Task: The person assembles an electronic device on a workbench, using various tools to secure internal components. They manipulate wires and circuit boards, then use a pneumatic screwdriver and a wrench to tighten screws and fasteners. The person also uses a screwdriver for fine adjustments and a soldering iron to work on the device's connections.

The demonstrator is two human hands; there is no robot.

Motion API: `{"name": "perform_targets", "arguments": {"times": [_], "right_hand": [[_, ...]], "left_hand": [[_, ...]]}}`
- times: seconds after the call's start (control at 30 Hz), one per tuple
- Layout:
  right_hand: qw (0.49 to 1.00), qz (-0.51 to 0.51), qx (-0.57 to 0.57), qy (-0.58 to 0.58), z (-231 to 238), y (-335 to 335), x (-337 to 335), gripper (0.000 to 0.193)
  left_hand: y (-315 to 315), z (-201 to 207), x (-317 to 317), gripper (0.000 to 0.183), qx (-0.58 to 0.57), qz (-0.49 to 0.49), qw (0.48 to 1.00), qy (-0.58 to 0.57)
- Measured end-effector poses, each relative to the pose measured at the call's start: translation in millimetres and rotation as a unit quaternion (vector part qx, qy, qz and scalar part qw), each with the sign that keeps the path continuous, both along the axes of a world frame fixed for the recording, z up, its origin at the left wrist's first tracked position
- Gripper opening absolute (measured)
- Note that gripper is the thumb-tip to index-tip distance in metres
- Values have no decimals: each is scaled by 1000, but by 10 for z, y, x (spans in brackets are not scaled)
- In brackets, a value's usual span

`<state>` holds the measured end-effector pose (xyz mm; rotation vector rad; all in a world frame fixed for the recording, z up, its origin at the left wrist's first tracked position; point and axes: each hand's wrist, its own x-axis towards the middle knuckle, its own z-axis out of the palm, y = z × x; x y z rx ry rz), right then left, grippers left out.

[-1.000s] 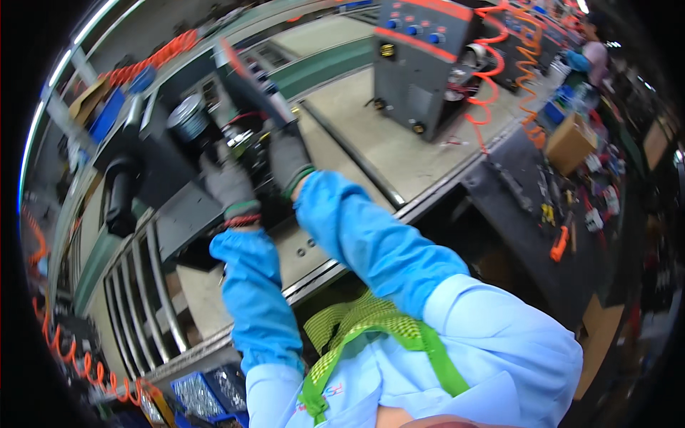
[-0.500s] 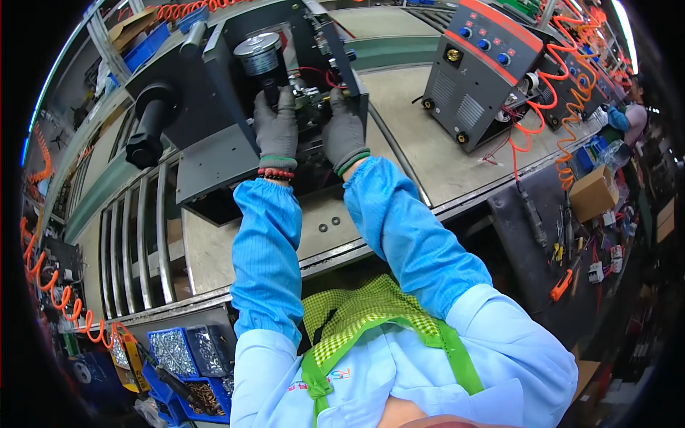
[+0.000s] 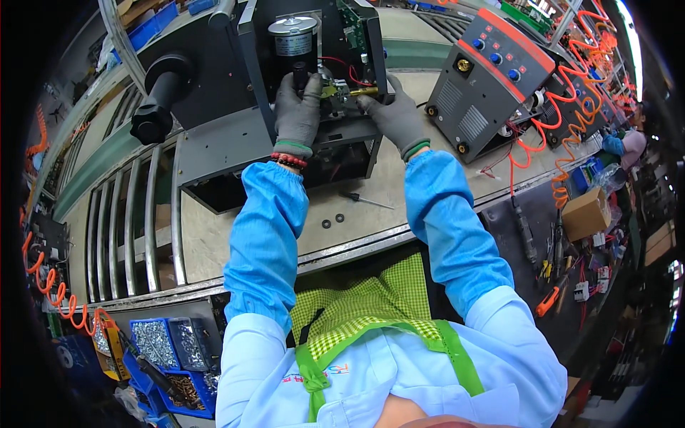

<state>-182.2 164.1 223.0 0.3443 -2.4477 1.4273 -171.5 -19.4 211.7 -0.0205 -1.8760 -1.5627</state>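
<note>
- Pale surface [image 3: 371, 222] carries the open machine [image 3: 225, 151].
- My right hand [image 3: 399, 121], fingers apart, could snag the red wire [image 3: 351, 70] by drifting inward.
- My left hand [image 3: 297, 123] is at the black knob [image 3: 300, 74]; clamped, I can't tell.

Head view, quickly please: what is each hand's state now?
Left hand: at the black knob; whether closed on it cannot be told.
Right hand: open, at the grey housing's edge.

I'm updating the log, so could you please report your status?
Left hand at black knob, right hand near brass fitting. Grey machine cabinet open. Slim dark-handled tool on bench in front.
</note>
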Motion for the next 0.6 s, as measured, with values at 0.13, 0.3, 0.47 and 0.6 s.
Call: {"name": "perform_targets", "arguments": {"times": [0.13, 0.3, 0.47, 0.6], "right_hand": [[1000, -4, -1, 3, 54, -72, 52, 58], [999, -9, -8, 43, -33, -115, 6, 55], [999, -4, -13, 44, -52, -119, -10, 55], [999, -17, -8, 43, -26, -144, 40, 55]], "left_hand": [[-5, 28, -27, 29, -38, 7, 999, 29], [-1, 25, 42, 30, -23, 3, 999, 26], [38, 135, 117, 32, -21, 13, 1000, -13], [17, 70, 47, 33, 22, 4, 1000, -12]]}}
